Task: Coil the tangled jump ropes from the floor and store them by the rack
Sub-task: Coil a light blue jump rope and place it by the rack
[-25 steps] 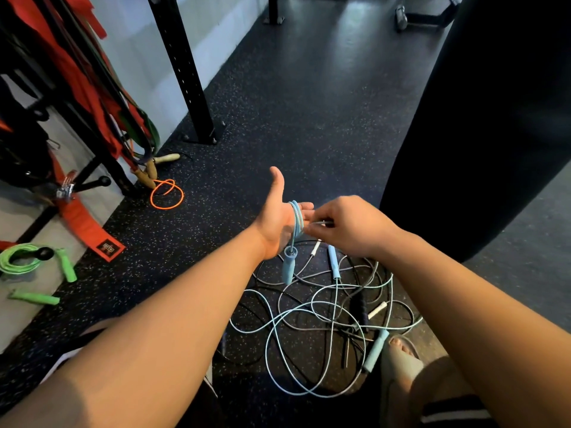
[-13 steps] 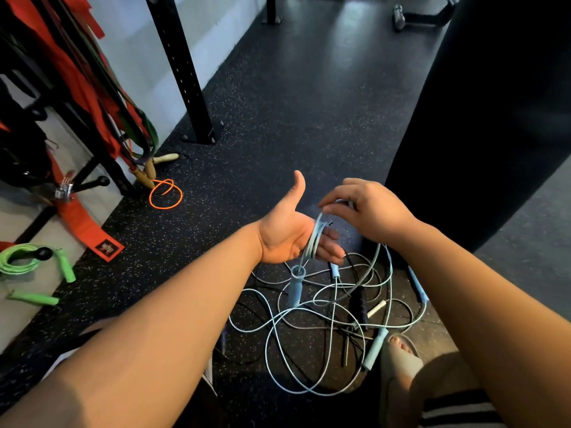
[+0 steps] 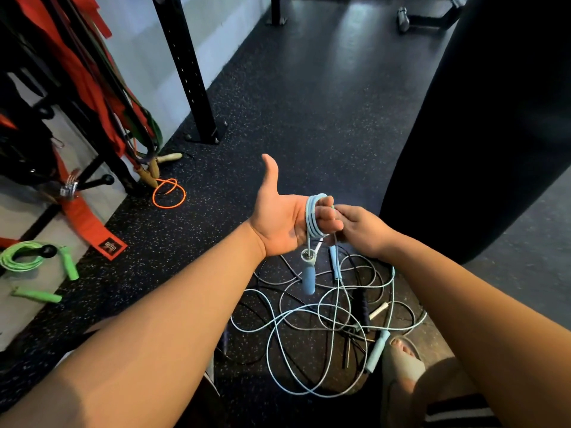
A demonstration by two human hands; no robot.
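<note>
My left hand point(image 3: 282, 219) is held palm up with the thumb raised, and several turns of a light blue jump rope point(image 3: 313, 217) are wound round its fingers. One blue handle point(image 3: 308, 278) dangles below that hand. My right hand point(image 3: 360, 230) pinches the blue cord just right of the coil. The rest of the blue rope lies tangled with a black rope point(image 3: 360, 307) in a pile point(image 3: 327, 322) on the floor under my hands. A second blue handle point(image 3: 375, 350) lies by my foot.
A black rack post point(image 3: 188, 72) stands bolted to the rubber floor at upper left, with red and green bands point(image 3: 92, 88) hanging beside it. An orange rope point(image 3: 169, 193) and a green rope point(image 3: 27, 257) lie near the rack. A black punching bag point(image 3: 494, 118) hangs at right.
My right hand circled the left hand's fingers with the blue cord, adding turns to the coil, and now sits lower and to the right of the fingertips. The left hand turned palm up.
</note>
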